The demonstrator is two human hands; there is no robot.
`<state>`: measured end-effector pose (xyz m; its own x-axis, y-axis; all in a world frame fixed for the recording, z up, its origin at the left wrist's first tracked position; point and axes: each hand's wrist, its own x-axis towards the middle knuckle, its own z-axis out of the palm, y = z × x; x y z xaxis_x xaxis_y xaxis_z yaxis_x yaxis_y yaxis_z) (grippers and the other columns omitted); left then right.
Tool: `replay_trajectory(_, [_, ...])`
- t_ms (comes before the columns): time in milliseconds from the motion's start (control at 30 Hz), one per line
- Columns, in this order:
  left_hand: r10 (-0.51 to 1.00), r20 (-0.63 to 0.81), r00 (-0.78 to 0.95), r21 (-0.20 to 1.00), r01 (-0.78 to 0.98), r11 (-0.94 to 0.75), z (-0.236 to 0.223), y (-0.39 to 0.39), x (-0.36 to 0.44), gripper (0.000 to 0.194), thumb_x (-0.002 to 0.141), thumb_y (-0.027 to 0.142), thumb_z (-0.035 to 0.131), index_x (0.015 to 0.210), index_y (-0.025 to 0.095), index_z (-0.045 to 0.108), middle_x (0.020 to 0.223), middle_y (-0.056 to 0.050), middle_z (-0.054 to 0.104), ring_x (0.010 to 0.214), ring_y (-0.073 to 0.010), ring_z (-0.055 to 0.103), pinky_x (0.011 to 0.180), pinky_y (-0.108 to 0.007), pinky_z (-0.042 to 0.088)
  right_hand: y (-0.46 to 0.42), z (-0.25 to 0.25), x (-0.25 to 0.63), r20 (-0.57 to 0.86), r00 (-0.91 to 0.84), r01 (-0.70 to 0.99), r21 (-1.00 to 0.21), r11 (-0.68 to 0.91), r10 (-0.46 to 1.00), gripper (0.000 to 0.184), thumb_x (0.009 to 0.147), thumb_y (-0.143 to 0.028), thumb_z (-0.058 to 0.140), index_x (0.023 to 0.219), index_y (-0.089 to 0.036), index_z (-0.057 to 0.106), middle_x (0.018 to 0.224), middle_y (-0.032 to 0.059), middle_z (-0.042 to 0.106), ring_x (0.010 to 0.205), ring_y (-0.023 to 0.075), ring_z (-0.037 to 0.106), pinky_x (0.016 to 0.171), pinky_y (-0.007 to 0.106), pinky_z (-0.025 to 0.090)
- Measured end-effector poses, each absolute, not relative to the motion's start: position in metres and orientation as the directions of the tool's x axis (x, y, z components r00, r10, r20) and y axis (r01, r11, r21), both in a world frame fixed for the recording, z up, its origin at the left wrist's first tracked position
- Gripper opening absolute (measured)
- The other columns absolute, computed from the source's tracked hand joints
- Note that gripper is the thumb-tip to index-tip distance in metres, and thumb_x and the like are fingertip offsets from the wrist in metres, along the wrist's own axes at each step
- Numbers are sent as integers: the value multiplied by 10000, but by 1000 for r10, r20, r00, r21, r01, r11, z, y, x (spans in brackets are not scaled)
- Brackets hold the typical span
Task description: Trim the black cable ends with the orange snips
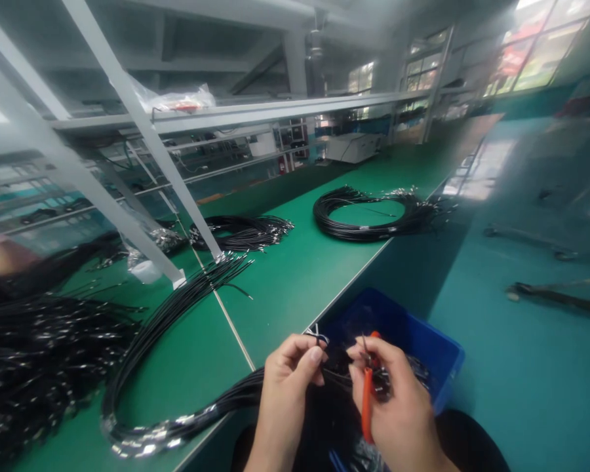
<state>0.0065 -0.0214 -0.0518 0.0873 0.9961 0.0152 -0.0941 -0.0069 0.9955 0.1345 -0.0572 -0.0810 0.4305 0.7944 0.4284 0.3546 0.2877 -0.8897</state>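
Thumb and fingers of my left hand point(291, 370) pinch the end of a black cable point(319, 340), where thin white and dark wires fan out. Close on its right, my right hand point(398, 400) is wrapped round small pliers or cutters with orange-red handles point(367, 406); the tool's tips point up, apart from the wires. A long bundle of black cables point(157, 321) curves over the green bench and runs behind my left hand. Below both hands is a blue bin point(435, 357) holding dark cable pieces, partly hidden by my right hand.
Coiled black cables point(354, 231) lie farther along the green bench point(285, 282), with another coil point(246, 231) near a shelf post point(167, 144). A large cable heap point(44, 360) covers the left side. At the left edge, a person's arm point(4, 255) shows.
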Motion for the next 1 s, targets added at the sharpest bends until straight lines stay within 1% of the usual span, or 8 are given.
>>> replay_trajectory(100, [996, 36, 84, 994, -110, -27, -53, -20, 5, 67, 798, 215, 629, 781, 160, 662, 698, 15, 618, 543, -70, 520, 584, -183, 420, -67, -73, 133, 168, 328, 52, -986, 160, 930, 249, 697, -213, 646, 940, -253, 605, 805, 20, 698, 742, 199, 660, 663, 287, 505])
replay_trajectory(167, [996, 47, 75, 993, -116, -39, -54, -20, 6, 50, 797, 204, 629, 784, 170, 663, 713, 17, 620, 572, -80, 545, 604, -190, 438, -70, -64, 134, -36, 112, -151, -988, -19, 993, 215, 661, -225, 654, 869, -206, 605, 696, 17, 676, 563, 151, 616, 508, 244, 468])
replay_trajectory(200, [996, 53, 68, 992, -118, -45, -55, -20, 7, 42, 795, 201, 631, 782, 175, 662, 719, 18, 621, 580, -83, 551, 607, -190, 444, -70, -60, 135, -132, -11, -215, -968, -131, 991, 203, 649, -223, 652, 840, -184, 595, 643, 13, 664, 461, 112, 555, 428, 216, 412])
replay_trajectory(267, [996, 67, 52, 991, -119, -60, -56, -21, 9, 27, 789, 194, 637, 775, 185, 658, 738, 21, 623, 582, -81, 551, 602, -189, 447, -69, -52, 137, -289, -184, -246, -912, -329, 939, 187, 650, -217, 634, 812, -154, 566, 574, 9, 651, 340, 44, 417, 341, 172, 282])
replay_trajectory(333, [996, 81, 47, 991, -108, -75, -56, -22, 10, 26, 786, 189, 638, 766, 189, 654, 750, 23, 619, 583, -80, 546, 603, -190, 448, -67, -47, 140, -366, -237, -226, -880, -418, 900, 185, 675, -225, 608, 826, -138, 544, 575, 22, 661, 318, 15, 368, 333, 149, 238])
replay_trajectory(533, [992, 91, 91, 996, -17, -90, -54, -24, 14, 40, 777, 194, 648, 742, 175, 649, 667, 34, 575, 594, -93, 542, 603, -190, 432, -58, -54, 144, -334, -283, -271, -871, -409, 899, 316, 669, -327, 648, 875, -129, 512, 612, 36, 669, 280, 20, 412, 299, 142, 290])
replay_trajectory(700, [988, 94, 126, 993, 62, -102, -55, -22, 16, 63, 788, 208, 635, 740, 172, 654, 677, 24, 586, 632, -107, 540, 617, -191, 423, -55, -63, 144, -350, -223, -261, -878, -402, 910, 266, 677, -288, 652, 841, -137, 506, 596, 20, 669, 264, 11, 403, 286, 130, 281])
replay_trajectory(1000, [986, 63, 156, 997, 38, -70, -56, -21, 19, 69, 786, 223, 644, 738, 172, 641, 640, 39, 591, 586, -96, 543, 593, -187, 423, -55, -65, 149, -353, -238, -265, -873, -410, 905, 276, 697, -313, 660, 864, -139, 525, 593, 15, 675, 252, 23, 407, 267, 140, 294])
